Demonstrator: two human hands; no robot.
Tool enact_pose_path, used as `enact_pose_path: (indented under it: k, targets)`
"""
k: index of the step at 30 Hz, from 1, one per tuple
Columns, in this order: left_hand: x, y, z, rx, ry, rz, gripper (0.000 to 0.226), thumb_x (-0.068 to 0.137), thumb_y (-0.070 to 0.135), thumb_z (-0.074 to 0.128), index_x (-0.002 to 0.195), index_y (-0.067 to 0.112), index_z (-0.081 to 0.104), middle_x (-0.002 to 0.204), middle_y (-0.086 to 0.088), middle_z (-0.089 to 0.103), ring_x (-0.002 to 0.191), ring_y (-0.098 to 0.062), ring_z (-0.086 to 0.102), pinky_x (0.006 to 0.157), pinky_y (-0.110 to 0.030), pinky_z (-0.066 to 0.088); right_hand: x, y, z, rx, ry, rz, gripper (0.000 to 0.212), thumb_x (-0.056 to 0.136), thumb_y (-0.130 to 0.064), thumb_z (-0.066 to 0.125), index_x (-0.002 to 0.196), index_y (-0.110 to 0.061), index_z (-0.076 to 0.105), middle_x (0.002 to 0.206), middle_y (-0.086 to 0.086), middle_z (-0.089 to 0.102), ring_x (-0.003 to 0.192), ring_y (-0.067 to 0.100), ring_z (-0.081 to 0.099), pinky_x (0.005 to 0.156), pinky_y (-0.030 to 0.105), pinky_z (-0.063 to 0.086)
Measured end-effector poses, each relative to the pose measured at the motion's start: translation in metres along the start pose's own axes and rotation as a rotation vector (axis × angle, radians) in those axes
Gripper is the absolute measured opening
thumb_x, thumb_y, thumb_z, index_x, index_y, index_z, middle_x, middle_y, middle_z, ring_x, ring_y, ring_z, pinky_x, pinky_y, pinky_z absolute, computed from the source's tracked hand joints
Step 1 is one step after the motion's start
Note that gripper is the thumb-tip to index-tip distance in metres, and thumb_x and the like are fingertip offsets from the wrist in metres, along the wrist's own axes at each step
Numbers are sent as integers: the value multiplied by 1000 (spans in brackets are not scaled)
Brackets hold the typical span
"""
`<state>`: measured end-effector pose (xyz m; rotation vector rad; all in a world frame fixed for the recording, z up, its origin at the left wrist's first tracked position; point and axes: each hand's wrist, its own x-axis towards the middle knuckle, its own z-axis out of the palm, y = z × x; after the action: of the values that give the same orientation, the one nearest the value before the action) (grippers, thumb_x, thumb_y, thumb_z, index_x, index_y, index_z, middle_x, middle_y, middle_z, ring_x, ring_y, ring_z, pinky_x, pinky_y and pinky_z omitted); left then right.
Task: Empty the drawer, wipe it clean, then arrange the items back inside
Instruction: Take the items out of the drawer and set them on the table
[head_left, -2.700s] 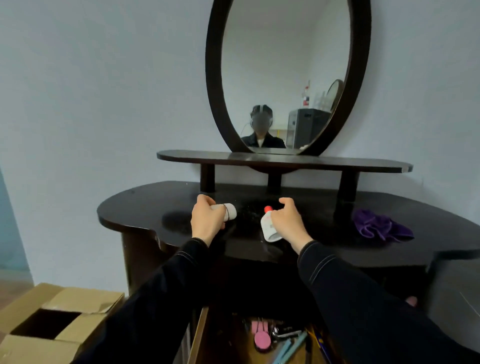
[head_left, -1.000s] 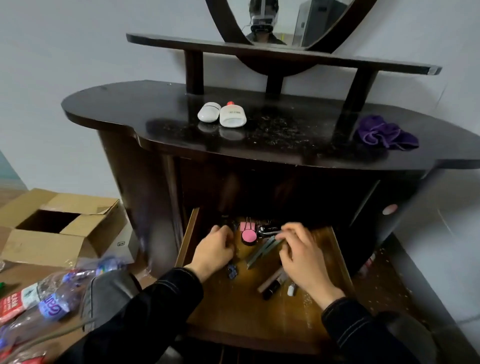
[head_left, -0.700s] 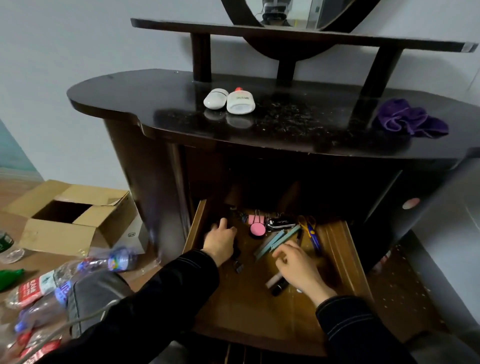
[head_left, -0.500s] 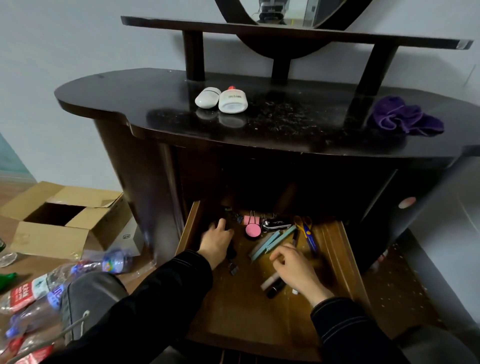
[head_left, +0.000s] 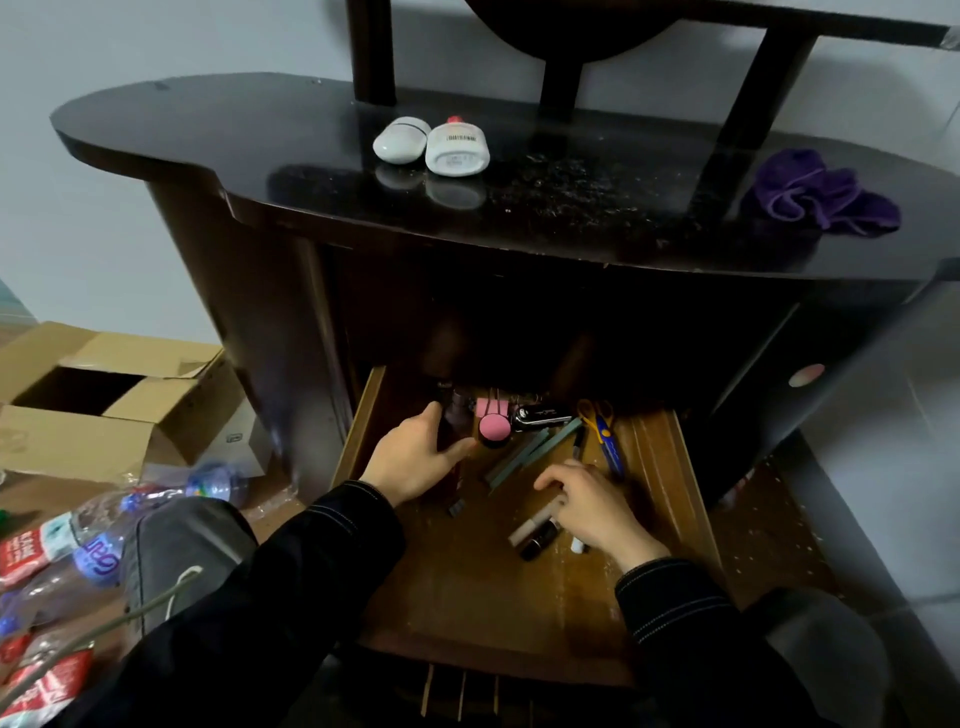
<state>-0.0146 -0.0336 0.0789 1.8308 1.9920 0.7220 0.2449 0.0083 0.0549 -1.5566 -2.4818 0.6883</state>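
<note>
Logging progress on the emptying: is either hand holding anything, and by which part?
The left hand grips a dark bottle around its middle. The right hand lies over small tubes; whether it has a grip cannot be told.

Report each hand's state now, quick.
Left hand: grip closed round the dark slim bottle.
Right hand: fingers curled over small tubes in the wooden drawer; grip cannot be told.

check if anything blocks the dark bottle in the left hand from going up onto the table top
The table top itself does: its front edge overhangs the back of the drawer, right above the dark bottle that the left hand grips. The bottle likely has to come out toward the person first, then rise.
</note>
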Motion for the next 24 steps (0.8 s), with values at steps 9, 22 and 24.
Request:
enact_pose_path:
  k: [9,22,24]
  targets:
    - [0,9,7,-23,30,71,38,90,60,58,88,27,39,71,7,51,57,-10,49,50,-26,30,3,20,6,-328,-132,-213,46,92,-11,63,132,-31,57,122,-11,49,114,12,43,92,34,48]
    - [-1,9,12,31,-15,103,44,89,67,53,92,24,41,71,10,49,58,-8,48,51,-26,32,5,6,20,-611,-20,-383,29,96,-23,56,124,-16,63,118,4,61,108,24,60,93,38,48]
    - [-1,8,11,19,-17,104,44,89,67,54,92,25,42,72,10,50,58,-9,50,51,-26,33,6,3,19,-615,20,-364,25,98,-22,52,119,-15,64,111,4,65,100,23,65,85,36,51]
